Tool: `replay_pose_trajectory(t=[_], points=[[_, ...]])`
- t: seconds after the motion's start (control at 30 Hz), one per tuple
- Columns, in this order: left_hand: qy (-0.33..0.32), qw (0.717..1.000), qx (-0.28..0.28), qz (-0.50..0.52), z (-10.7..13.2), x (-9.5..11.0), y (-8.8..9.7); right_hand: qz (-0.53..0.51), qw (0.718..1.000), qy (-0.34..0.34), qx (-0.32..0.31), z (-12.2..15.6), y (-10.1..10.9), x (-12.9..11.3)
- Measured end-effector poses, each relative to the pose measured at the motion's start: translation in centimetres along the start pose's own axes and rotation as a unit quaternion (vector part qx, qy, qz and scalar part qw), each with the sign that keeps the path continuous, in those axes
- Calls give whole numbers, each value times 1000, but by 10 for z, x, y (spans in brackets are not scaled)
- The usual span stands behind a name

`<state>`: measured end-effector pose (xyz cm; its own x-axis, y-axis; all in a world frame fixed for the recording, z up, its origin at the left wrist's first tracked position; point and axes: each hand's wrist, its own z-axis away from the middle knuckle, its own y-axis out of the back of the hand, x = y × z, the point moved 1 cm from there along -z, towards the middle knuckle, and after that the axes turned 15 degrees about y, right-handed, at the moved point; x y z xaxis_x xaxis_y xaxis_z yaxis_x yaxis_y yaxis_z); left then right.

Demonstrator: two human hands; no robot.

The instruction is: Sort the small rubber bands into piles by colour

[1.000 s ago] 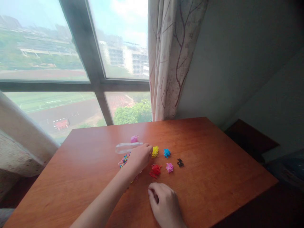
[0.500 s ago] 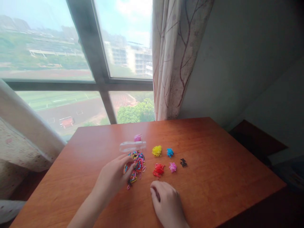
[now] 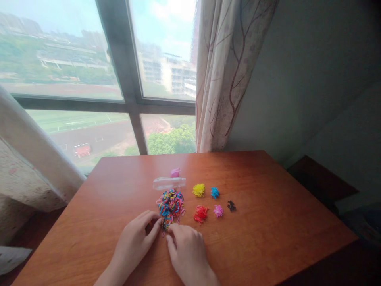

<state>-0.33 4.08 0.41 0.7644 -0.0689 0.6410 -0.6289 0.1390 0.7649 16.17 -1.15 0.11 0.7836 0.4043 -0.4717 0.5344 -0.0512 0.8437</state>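
Observation:
A mixed pile of small coloured rubber bands [image 3: 171, 203] lies on the wooden table, in black, blue, red, pink and yellow. At its near left edge my left hand [image 3: 138, 234] has thumb and fingertips pinched together; what they hold is too small to make out. My right hand [image 3: 187, 246] is closed in a pinch at the near right edge, close to the left fingertips, its contents hidden. Right of the pile sit sorted heaps: yellow bands [image 3: 199, 190], blue bands [image 3: 214, 193], red bands [image 3: 201, 214], pink bands [image 3: 218, 211] and black bands [image 3: 231, 205].
Behind the mixed pile lies a clear plastic container [image 3: 169, 183] on its side, with a pink object [image 3: 175, 172] beyond it. The table [image 3: 268, 222] reaches to the window [image 3: 131, 105] and curtain [image 3: 220, 79].
My left hand has drawn back from the middle of the mixed pile to its near edge. My right hand has moved left to join it. The view has shifted slightly.

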Motion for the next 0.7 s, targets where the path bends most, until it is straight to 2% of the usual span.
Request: replay_pose_trajectory(t=[0.27,0.5,0.6,0.7], points=[[1,1000,-5,3,0,-2,-1,29,999,-12,6,-8,-10,-1],[-3,1000,-4,-5,1,3,2,-44,995,1,86,1,-6,2],[-5,1000,-4,-11,1,3,2,-83,989,-8,120,10,3,14],[-6,1000,-8,-20,2,3,2,-76,984,-41,155,24,22,45]])
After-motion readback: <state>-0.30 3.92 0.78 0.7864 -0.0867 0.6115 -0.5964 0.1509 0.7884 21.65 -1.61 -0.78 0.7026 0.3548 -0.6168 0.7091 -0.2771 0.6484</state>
